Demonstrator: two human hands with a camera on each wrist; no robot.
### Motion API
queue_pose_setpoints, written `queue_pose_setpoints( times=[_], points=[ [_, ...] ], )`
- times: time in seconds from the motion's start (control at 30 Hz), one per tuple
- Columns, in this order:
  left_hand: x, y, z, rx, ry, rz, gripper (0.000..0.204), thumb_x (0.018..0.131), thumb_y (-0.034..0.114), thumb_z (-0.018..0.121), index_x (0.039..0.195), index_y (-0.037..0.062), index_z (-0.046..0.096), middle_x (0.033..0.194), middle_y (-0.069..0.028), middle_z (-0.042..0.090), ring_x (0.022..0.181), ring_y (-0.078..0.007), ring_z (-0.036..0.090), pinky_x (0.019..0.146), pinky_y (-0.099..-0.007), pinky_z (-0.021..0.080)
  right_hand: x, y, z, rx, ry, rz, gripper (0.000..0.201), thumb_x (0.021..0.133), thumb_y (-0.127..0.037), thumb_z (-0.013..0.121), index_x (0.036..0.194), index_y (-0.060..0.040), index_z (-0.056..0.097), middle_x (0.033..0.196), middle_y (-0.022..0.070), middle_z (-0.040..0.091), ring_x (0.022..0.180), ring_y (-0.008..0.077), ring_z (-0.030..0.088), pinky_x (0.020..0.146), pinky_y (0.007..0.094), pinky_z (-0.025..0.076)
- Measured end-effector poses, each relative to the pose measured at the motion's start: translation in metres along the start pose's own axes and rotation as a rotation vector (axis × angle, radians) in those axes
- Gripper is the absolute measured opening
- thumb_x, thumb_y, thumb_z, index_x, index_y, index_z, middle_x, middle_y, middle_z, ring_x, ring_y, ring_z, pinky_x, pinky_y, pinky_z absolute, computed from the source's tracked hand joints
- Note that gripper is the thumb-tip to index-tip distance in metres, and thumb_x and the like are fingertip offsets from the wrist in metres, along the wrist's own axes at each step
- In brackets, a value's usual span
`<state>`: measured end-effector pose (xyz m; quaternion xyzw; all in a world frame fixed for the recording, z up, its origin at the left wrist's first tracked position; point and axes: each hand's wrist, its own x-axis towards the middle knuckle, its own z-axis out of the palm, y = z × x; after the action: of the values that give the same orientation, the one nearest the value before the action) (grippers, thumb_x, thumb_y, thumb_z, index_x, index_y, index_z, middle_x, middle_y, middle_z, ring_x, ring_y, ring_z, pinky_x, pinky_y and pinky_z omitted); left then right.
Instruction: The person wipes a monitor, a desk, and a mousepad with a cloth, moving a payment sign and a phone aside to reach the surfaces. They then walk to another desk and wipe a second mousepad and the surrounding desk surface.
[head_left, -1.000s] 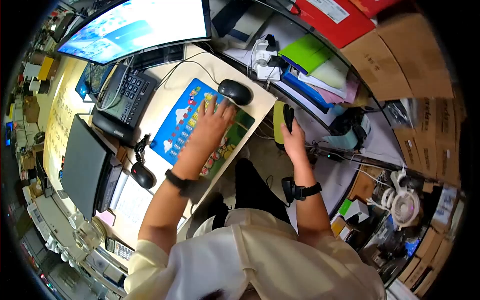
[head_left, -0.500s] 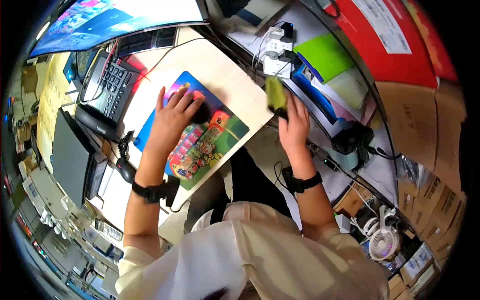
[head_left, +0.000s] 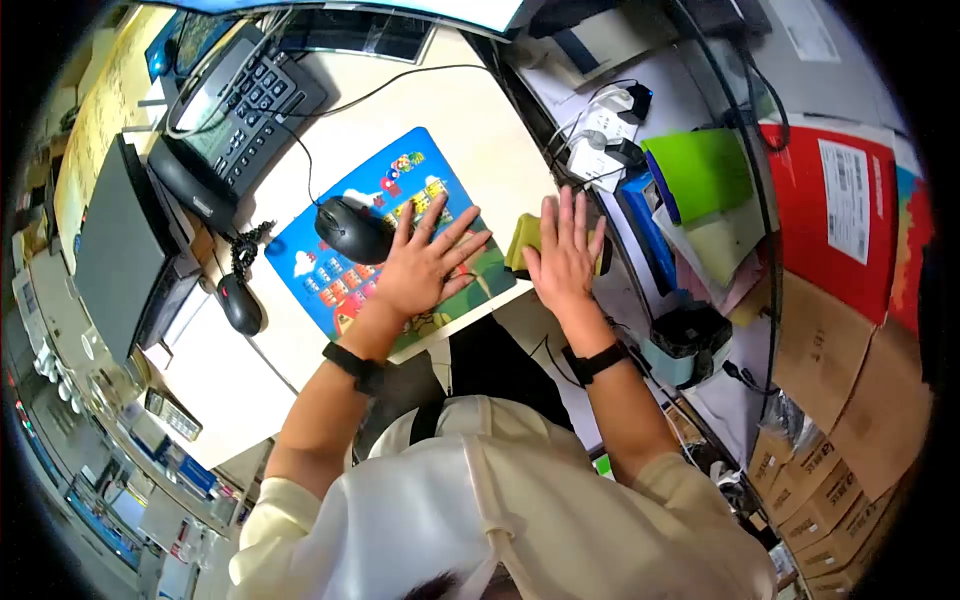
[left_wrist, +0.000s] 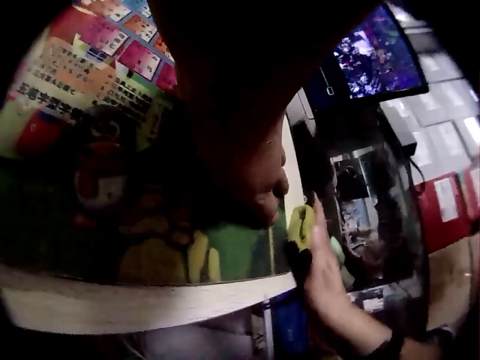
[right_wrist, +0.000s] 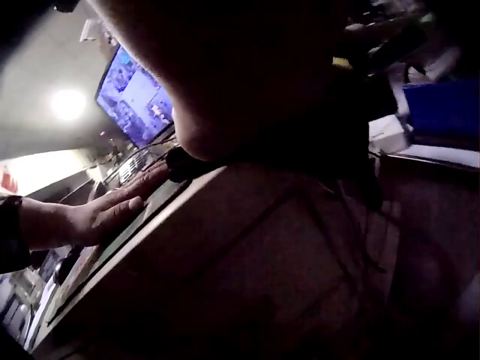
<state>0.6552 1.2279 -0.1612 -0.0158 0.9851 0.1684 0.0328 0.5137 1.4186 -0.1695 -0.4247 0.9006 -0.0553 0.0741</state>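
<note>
My left hand lies flat with spread fingers on the colourful mouse pad, just right of the black mouse. My right hand lies flat, fingers straight, pressing a yellow-green cloth at the desk's right edge. In the left wrist view the pad fills the frame and the right hand shows over the cloth. The right wrist view is dark; the left hand lies on the desk.
A desk phone and a dark box stand at the desk's left. A second black mouse lies near the front. Power strip, green folder and cardboard boxes crowd the right side.
The left hand slid the mouse to the left on the pad and now lies flat beside it. The right hand brought the cloth onto the desk edge and flattened on it.
</note>
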Motion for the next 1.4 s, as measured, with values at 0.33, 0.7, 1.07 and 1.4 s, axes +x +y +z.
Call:
queue_pose_setpoints(
  times=[0.33,0.7,1.07,1.4],
  points=[
    [-0.016,-0.014,0.002,-0.030,0.111,0.040,0.046,0.083,0.039,0.057,0.127,0.0243,0.057,0.144,-0.0006,0.043,0.137,-0.0332,0.032,0.112,-0.0582,0.018,0.157,-0.046,0.022,-0.027,0.306,-0.014,0.067,0.089,-0.044,0.055,0.141,-0.0046,0.038,0.147,0.0235,0.032,0.136,0.0380,0.028,0.104,0.0611,0.024],
    [-0.021,-0.015,0.006,-0.089,0.198,0.040,0.040,0.086,0.035,0.055,0.123,0.0199,0.059,0.139,-0.0015,0.048,0.135,-0.0314,0.036,0.112,-0.0567,0.020,-0.007,-0.012,0.000,-0.090,-0.103,-0.045,0.079,0.085,-0.037,0.063,0.144,0.0014,0.027,0.152,0.0261,0.017,0.142,0.0413,0.014,0.109,0.0622,0.013],
    [-0.021,-0.020,0.009,-0.137,0.244,0.039,0.041,0.085,0.036,0.055,0.121,0.0168,0.060,0.137,-0.0028,0.049,0.135,-0.0302,0.036,0.112,-0.0567,0.021,0.125,-0.045,0.025,-0.094,0.200,-0.017,0.075,0.091,-0.043,0.052,0.144,0.0031,0.026,0.150,0.0266,0.024,0.140,0.0393,0.021,0.107,0.0584,0.020],
    [-0.023,-0.019,0.014,-0.200,0.235,0.010,0.045,0.082,0.032,0.057,0.124,0.0164,0.057,0.140,-0.0016,0.046,0.136,-0.0294,0.034,0.114,-0.0551,0.019,0.126,-0.009,-0.003,0.121,0.061,-0.489,0.071,0.074,-0.023,0.074,0.135,-0.0031,0.043,0.137,0.0153,0.043,0.129,0.0335,0.038,0.108,0.0502,0.025]
  ],
)
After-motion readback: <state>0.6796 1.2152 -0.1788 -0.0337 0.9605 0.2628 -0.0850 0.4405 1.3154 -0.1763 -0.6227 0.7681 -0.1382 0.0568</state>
